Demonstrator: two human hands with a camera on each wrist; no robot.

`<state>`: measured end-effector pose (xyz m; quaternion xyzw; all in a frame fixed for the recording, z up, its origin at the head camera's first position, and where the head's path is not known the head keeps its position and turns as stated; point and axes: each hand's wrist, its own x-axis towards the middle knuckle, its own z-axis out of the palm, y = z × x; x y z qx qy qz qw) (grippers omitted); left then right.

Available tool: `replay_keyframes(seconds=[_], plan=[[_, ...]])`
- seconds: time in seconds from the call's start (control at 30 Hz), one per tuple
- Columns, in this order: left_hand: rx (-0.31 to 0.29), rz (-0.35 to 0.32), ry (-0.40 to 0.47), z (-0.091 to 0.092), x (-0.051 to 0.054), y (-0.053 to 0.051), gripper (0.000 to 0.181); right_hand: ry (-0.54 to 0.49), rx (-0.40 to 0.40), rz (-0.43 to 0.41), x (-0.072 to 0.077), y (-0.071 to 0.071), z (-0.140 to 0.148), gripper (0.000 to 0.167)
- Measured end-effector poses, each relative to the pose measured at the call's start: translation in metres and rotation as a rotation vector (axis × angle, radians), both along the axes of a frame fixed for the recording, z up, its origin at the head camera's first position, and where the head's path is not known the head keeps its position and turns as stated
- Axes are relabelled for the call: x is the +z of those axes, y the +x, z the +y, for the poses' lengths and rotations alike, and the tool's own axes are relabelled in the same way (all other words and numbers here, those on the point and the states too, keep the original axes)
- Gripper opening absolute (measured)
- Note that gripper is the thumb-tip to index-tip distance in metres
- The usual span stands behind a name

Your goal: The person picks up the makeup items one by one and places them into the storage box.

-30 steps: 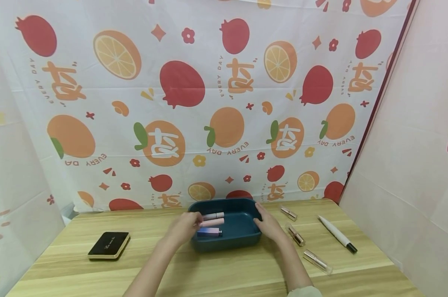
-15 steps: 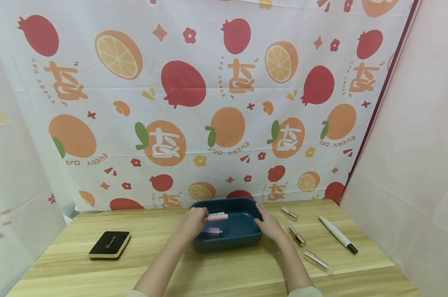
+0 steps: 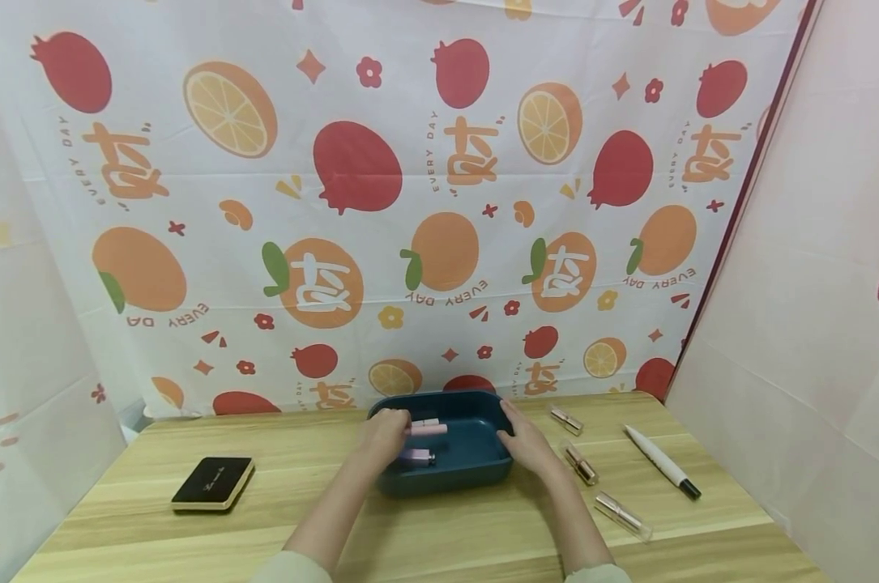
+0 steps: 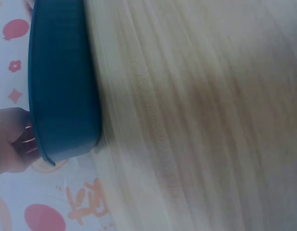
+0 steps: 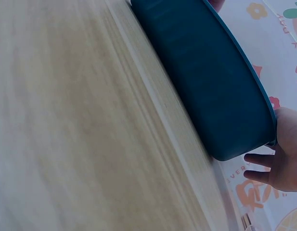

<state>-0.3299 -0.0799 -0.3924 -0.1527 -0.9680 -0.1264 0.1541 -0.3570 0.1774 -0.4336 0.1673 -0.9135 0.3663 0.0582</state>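
A dark teal box (image 3: 446,483) stands on the table against the patterned cloth. My left hand (image 3: 386,435) reaches over its left end, and its fingers pinch a slim pink cosmetic tube (image 3: 430,430) inside. Close behind that tube lies a paler tube (image 3: 428,422); a blue-to-lilac tube (image 3: 419,456) lies in front, partly covered by the hand. At the opposite end, my right hand (image 3: 528,441) holds the box's rim, with the thumb on the inner side. In the right wrist view, some fingers (image 5: 256,175) extend outside the wall. The left fingertips are hidden in the left wrist view.
Three lipsticks with clear caps lie right of the box: a rear one (image 3: 566,419), a middle one (image 3: 581,464) and a front one (image 3: 623,516). Beyond them is a white pen (image 3: 661,460). A black compact (image 3: 215,483) lies at the left.
My left hand has shifted right and slightly back over the box, carrying the pink tube closer to the paler one. My right hand stays at the rim.
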Motion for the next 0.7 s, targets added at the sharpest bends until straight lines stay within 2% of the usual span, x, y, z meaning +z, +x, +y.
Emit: replay_keyframes(seconds=[0.3,0.6,0.7], plan=[[0.019,-0.01,0.021,0.001,-0.0092,-0.0029,0.007,0.004,-0.003,-0.005,0.0016,0.0,-0.0002,0.055],[0.03,-0.023,0.017,0.0036,-0.0052,-0.0028,0.004,0.0,0.001,-0.011,-0.0013,0.0,-0.0002,0.055],[-0.007,-0.016,0.049,0.0006,-0.0097,-0.0086,0.007,0.003,-0.001,-0.013,-0.002,-0.0007,-0.0003,0.055]])
